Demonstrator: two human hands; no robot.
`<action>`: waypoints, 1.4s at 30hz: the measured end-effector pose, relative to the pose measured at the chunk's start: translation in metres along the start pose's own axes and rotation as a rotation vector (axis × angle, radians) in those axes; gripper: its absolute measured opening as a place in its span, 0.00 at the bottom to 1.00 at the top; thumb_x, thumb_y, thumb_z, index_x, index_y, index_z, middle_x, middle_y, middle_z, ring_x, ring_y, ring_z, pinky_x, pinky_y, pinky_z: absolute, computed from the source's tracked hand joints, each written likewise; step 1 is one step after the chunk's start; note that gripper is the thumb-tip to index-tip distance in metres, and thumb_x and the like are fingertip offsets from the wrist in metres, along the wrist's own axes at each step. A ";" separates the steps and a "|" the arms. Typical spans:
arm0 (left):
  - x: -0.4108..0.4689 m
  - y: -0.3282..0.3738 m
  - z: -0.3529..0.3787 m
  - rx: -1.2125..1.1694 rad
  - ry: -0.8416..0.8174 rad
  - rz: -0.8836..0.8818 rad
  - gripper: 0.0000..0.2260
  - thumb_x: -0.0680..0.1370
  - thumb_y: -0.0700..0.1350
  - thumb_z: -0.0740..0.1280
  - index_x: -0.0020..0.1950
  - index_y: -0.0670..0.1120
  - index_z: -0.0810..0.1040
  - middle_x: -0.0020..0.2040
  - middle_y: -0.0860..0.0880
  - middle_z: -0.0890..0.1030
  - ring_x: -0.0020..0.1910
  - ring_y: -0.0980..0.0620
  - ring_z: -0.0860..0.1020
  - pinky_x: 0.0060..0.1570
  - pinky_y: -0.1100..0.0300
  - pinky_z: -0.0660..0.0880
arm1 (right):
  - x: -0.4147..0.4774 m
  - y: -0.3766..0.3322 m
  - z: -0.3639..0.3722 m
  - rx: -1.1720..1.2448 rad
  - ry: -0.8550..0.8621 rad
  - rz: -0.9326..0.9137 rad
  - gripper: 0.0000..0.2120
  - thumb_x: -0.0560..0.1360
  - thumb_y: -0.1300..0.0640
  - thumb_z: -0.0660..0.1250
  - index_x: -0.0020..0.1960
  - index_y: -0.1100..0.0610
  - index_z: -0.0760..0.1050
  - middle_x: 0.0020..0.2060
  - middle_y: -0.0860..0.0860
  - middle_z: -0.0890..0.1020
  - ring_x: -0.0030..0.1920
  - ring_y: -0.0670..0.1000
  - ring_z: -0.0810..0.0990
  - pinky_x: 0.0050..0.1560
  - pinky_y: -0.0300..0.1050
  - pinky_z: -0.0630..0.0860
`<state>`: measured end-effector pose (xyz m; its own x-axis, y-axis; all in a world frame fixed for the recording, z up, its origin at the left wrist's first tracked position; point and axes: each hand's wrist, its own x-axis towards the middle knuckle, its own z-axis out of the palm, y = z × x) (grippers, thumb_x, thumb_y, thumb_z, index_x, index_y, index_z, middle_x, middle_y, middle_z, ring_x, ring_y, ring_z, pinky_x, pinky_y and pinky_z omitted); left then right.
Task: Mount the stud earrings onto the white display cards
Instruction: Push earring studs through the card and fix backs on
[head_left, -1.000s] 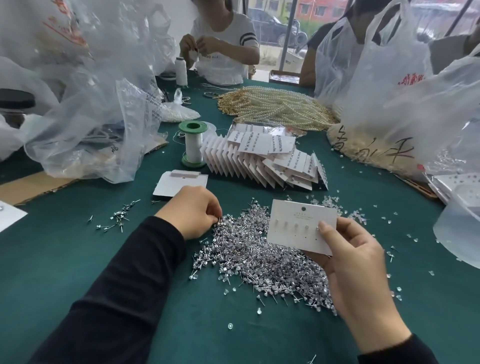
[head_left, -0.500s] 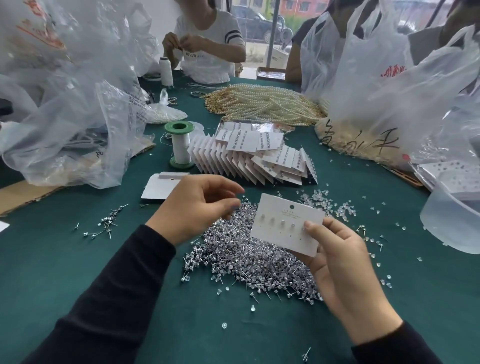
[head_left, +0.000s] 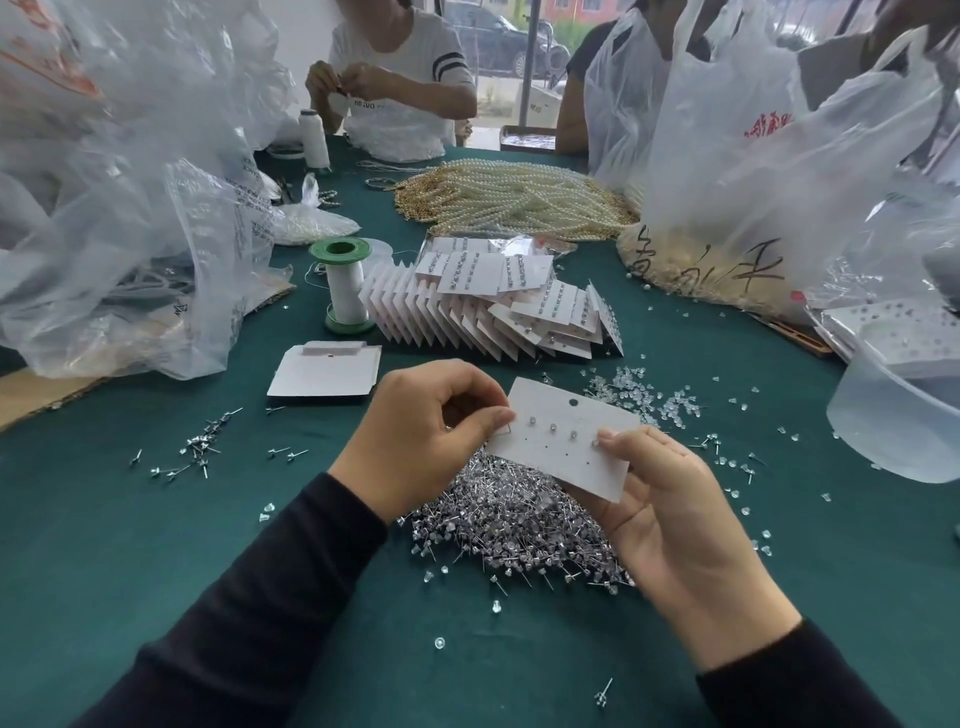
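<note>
- The left hand (head_left: 421, 441) hangs over the heap of stud earrings (head_left: 514, 525), fingers curled and thumb pressed to forefinger at the left edge of the white display card (head_left: 556, 457). I cannot tell what it pinches.
- The right hand (head_left: 670, 514) grasps the card from its right side, thumb on the face and fingers underneath.
- The card is held tilted above the heap, over the green table (head_left: 104, 545). Small studs sit in its upper row; the holes below them are bare.
</note>
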<state>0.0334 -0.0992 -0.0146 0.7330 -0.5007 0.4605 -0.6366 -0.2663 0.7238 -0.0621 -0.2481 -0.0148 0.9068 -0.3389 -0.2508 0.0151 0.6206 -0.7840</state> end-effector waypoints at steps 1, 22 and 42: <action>0.000 0.000 0.001 0.009 -0.002 0.007 0.01 0.70 0.38 0.72 0.40 0.43 0.81 0.35 0.51 0.80 0.34 0.55 0.77 0.37 0.63 0.76 | 0.000 0.000 0.000 0.003 0.001 0.002 0.06 0.72 0.70 0.61 0.41 0.62 0.71 0.36 0.58 0.84 0.33 0.52 0.83 0.27 0.40 0.78; -0.002 -0.002 0.005 0.306 -0.035 0.214 0.02 0.71 0.36 0.69 0.43 0.40 0.79 0.37 0.46 0.80 0.33 0.49 0.77 0.36 0.53 0.77 | 0.003 -0.003 -0.005 0.112 -0.142 -0.019 0.14 0.69 0.60 0.67 0.52 0.67 0.74 0.46 0.61 0.83 0.44 0.56 0.82 0.40 0.43 0.82; 0.005 -0.009 -0.008 -0.789 0.152 -0.802 0.05 0.73 0.35 0.66 0.38 0.35 0.75 0.27 0.43 0.82 0.24 0.51 0.80 0.23 0.66 0.75 | -0.020 0.039 0.008 -1.568 -0.851 -0.652 0.08 0.70 0.51 0.71 0.49 0.49 0.82 0.42 0.46 0.76 0.46 0.43 0.70 0.50 0.41 0.68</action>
<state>0.0451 -0.0926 -0.0148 0.9170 -0.3001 -0.2627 0.3186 0.1549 0.9351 -0.0762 -0.2119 -0.0360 0.8639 0.4707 0.1795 0.4937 -0.7201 -0.4877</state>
